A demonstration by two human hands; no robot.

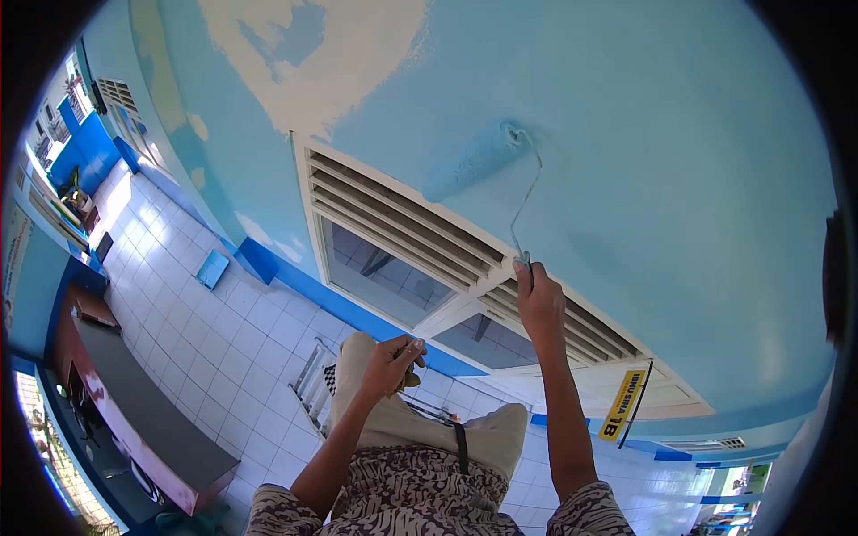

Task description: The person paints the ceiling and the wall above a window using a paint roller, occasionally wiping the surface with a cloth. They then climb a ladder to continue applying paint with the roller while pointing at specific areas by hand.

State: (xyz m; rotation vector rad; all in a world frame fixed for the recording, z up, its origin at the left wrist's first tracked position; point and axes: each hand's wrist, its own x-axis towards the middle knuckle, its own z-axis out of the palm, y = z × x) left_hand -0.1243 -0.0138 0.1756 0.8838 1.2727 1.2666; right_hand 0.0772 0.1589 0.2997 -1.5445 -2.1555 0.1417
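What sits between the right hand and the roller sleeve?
Only the roller's bent wire frame, running from the right hand up to the paint roller sleeve; head view.

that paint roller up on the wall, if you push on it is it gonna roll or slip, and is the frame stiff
The paint roller would probably roll rather than slide: its fuzzy sleeve lies flat against the blue wall. The thin wire frame likely flexes a little under pressure. It seems light, since the right hand alone holds it overhead.

Small yellow rectangular sign [623,405] mounted by the white louvred window frame [465,268], black lettering reading "IBNU SINA 1B", no other legible text in view
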